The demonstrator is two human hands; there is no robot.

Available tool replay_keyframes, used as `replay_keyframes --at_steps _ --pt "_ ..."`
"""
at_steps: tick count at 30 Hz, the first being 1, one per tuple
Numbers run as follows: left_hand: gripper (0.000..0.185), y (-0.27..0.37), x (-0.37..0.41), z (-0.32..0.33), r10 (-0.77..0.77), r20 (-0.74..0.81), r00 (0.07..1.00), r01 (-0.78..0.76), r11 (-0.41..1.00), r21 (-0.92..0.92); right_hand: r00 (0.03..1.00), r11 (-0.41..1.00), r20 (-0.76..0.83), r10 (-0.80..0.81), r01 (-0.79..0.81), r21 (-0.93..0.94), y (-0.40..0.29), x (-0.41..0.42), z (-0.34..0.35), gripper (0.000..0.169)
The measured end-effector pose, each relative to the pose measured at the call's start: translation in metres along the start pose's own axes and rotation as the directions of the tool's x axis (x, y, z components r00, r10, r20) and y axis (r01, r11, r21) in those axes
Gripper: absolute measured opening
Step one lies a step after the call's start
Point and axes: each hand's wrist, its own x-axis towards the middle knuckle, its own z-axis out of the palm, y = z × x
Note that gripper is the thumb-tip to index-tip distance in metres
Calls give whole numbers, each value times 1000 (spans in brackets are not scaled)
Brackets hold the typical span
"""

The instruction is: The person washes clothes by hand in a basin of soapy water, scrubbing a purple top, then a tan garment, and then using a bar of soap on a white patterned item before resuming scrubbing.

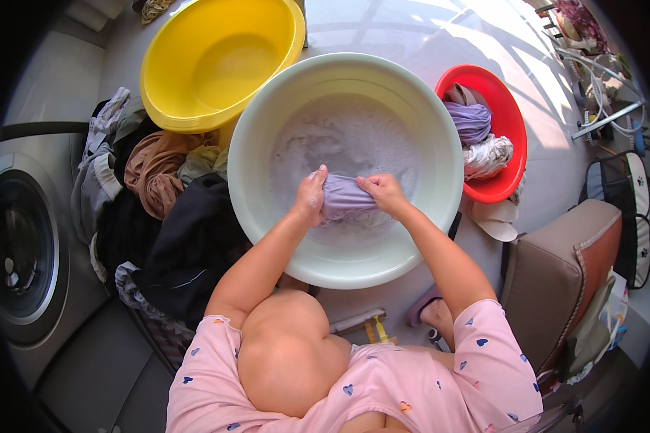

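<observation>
Both hands grip a lavender cloth (pixel 349 196) and stretch it between them over a large pale green basin (pixel 260 222). My left hand (pixel 310 197) holds its left end, fingers pointing up. At its right end, my right hand (pixel 383 190) pinches the fabric with the thumb on top. Soapy, greyish water (pixel 352 130) with foam lies in the basin. The lower edge of the cloth is at the water's surface, and whether more of it is under the suds is hidden.
An empty yellow basin (pixel 238 65) stands at the upper left. A red basin (pixel 501 187) with wrung cloths (pixel 474 124) is on the right. Heaped clothes (pixel 157 168) lie left, beside a front-loading washing machine (pixel 24 254). A brown padded seat (pixel 558 270) stands lower right.
</observation>
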Motion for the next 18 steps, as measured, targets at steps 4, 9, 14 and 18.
replay_keyframes --at_steps 4,9,14,18 --pt "37 -17 19 -9 -61 4 998 61 989 -134 922 908 -244 -300 354 224 -7 2 23 38" --pt "37 -27 59 -76 -151 486 861 283 936 -209 676 647 -37 -736 687 -332 -43 -26 100 32" --pt "29 -26 32 -45 -191 386 903 297 925 -238 856 969 -468 -220 134 -210 -27 25 99 28" --pt "28 -35 28 -26 -289 317 903 371 898 -238 868 955 -456 -196 63 -292 -12 24 89 28"
